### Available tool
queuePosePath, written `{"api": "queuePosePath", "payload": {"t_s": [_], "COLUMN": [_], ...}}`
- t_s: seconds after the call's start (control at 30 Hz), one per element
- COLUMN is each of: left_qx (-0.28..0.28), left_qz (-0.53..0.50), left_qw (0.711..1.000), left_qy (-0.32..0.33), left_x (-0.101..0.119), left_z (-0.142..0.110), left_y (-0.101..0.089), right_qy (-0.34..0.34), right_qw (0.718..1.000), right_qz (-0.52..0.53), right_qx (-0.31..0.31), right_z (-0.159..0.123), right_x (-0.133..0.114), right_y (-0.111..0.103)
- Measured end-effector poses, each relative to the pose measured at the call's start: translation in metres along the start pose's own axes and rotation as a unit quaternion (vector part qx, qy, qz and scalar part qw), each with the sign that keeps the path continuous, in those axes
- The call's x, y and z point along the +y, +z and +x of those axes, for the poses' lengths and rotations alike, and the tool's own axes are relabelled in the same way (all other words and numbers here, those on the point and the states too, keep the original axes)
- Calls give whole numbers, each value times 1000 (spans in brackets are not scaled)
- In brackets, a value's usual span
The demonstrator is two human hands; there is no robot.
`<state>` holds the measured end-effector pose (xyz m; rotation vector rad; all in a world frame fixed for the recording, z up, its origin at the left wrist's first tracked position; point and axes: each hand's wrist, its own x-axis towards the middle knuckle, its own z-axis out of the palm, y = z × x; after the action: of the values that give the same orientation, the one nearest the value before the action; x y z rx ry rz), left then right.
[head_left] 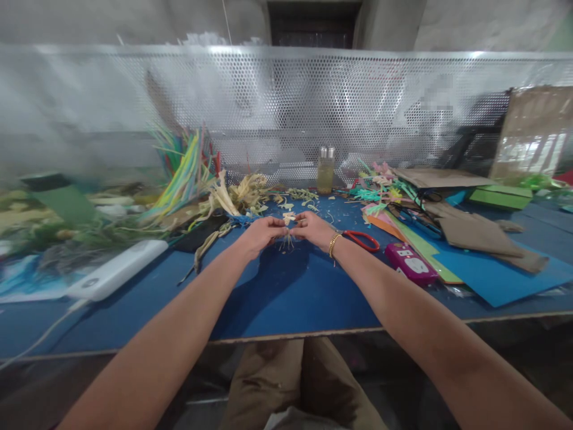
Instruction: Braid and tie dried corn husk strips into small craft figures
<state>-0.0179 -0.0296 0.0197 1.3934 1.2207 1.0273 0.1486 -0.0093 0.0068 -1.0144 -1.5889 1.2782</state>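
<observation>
Left hand (265, 235) and right hand (314, 230) pinch one pale bundle (289, 217).
Both nearly closed, thumbs and fingertips on it (thin strands (286, 242) splay below). From the bottle (326, 171), the bundle is nearer the wearer and leftward; the red-handled tool (351, 233) lies on the worktop (286, 310), nearer and rightward.

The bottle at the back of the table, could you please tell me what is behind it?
Behind the bottle stands a perforated metal panel; the patch directly covered by the bottle's body cannot be made out.
</observation>
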Motion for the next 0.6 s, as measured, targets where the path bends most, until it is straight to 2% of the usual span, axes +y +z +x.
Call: {"api": "queuePosePath", "payload": {"t_s": [0.47,0.6], "left_qx": [14,22], "left_qz": [-4,6], "left_qw": [1000,1000], "left_qy": [7,4], "left_x": [-1,-1], "left_z": [2,3], "left_y": [-1,-2], "right_qy": [-31,-20], "right_qw": [997,996], "right_qz": [-71,-78], "right_qx": [23,31], "right_z": [2,1], "right_x": [4,2], "right_y": [0,1]}}
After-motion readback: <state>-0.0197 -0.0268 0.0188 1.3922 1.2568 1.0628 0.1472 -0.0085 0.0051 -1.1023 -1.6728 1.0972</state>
